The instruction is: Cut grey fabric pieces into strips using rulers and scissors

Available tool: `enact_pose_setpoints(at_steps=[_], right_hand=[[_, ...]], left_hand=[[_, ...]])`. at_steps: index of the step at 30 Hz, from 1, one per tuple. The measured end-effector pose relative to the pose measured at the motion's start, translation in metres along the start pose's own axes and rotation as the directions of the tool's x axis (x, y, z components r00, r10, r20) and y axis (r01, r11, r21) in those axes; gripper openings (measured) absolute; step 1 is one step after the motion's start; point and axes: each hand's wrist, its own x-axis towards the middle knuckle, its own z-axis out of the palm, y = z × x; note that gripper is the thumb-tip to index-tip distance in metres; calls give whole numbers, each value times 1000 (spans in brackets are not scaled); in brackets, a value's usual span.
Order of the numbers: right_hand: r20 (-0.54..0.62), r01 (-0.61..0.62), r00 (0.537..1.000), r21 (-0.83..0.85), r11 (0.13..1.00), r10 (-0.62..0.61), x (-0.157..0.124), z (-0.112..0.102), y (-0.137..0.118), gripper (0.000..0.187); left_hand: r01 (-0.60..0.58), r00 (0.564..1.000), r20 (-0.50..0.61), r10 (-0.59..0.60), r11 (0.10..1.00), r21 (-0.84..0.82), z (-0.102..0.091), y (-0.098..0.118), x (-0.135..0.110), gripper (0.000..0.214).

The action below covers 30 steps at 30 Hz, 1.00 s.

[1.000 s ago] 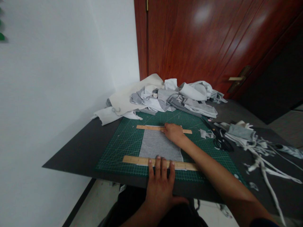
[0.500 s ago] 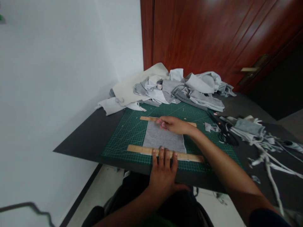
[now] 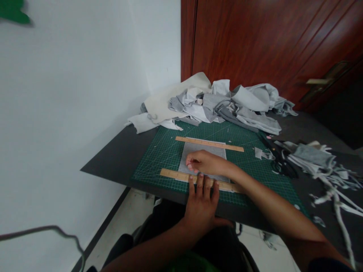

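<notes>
A grey piece of cloth (image 3: 185, 153) lies flat on the green cutting mat (image 3: 153, 160). One wooden ruler (image 3: 210, 143) crosses its far edge, and a second wooden ruler (image 3: 170, 173) lies along its near edge. The spread fingers of my left hand (image 3: 200, 204) press on the near ruler, with the thumb at the table's edge. Over the cloth, just beyond those fingertips, is my right hand (image 3: 207, 161). Its fingers are curled in a pinch near the near ruler; what they hold, if anything, is too small to name.
Heaped grey and cream fabric (image 3: 210, 105) covers the back of the black table (image 3: 107, 156). Black scissors (image 3: 283, 162) lie at the mat's right side, beside a pile of cloth strips (image 3: 314, 156). A wall stands left, a wooden door (image 3: 249, 45) behind.
My right hand has come from the far ruler back toward the near one, uncovering the far ruler. My left hand still presses on the near ruler. The view has shifted slightly.
</notes>
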Motion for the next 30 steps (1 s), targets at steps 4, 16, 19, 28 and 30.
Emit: enact_pose_setpoints(at_steps=[4, 16, 19, 28, 30], right_hand=[[58, -10, 998, -165, 986, 20, -3, 1, 2, 24], [-253, -63, 967, -285, 956, -11, -10, 4, -18, 18], [-377, -59, 926, -153, 986, -3, -26, 5, -29, 18], [-775, -247, 607, 28, 968, 177, -110, 73, -3, 21], [-813, -304, 552, 12, 953, 187, -119, 96, 8, 23]], left_hand=[[11, 1000, 3, -11, 1000, -6, 0, 1, 0, 119], [13, 1000, -12, -14, 999, -31, 0, 0, 2, 117], [23, 999, -24, -24, 998, -53, 1, 1, 3, 117], [26, 999, -46, -29, 997, -67, -1, 2, 4, 111], [27, 999, -40, -30, 997, -69, -3, 2, 4, 101]])
